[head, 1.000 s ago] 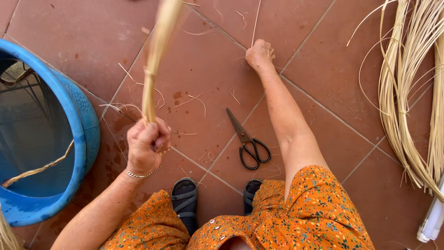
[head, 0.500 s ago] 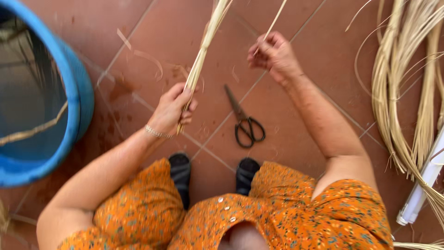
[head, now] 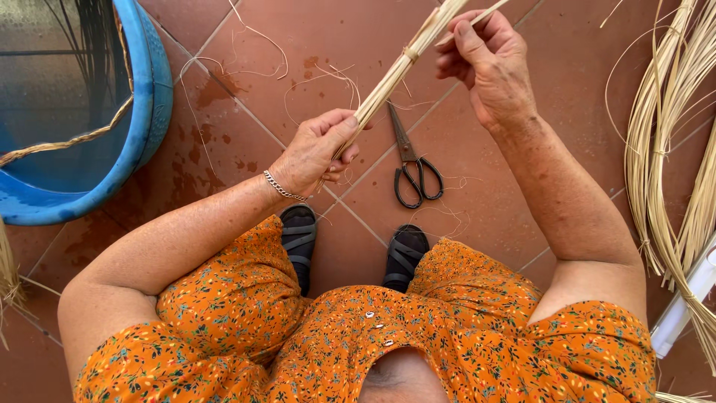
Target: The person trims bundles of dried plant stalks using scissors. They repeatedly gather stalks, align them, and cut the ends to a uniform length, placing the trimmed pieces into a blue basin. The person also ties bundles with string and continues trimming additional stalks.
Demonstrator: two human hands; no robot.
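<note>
Two bare hands work one bundle of pale straw stalks [head: 395, 75], which slants up from lower left to upper right above the red tiled floor [head: 313, 37] and runs out of the top edge of the view. The left hand [head: 317, 153], with a silver chain bracelet [head: 282, 186] at the wrist, is closed around the lower end of the bundle. The right hand [head: 488, 63] is higher up, its fingers pinched on a single thin strand [head: 485, 13] just beside the bundle near a narrow binding wrapped round the stalks. Black scissors [head: 412, 166] lie shut on the floor between the two forearms, tips pointing away from the person, just under the bundle in the view. A blue plastic tub [head: 145, 112] holding water and a few soaking stalks stands at the left. Long loose coils of pale fibre [head: 671, 134] lie at the right edge, beside a white tube [head: 682, 310]. Thin stray strands are scattered over the tiles near the tub. Below, an orange flowered dress [head: 298, 336] and two black sandals [head: 300, 239] show.
</note>
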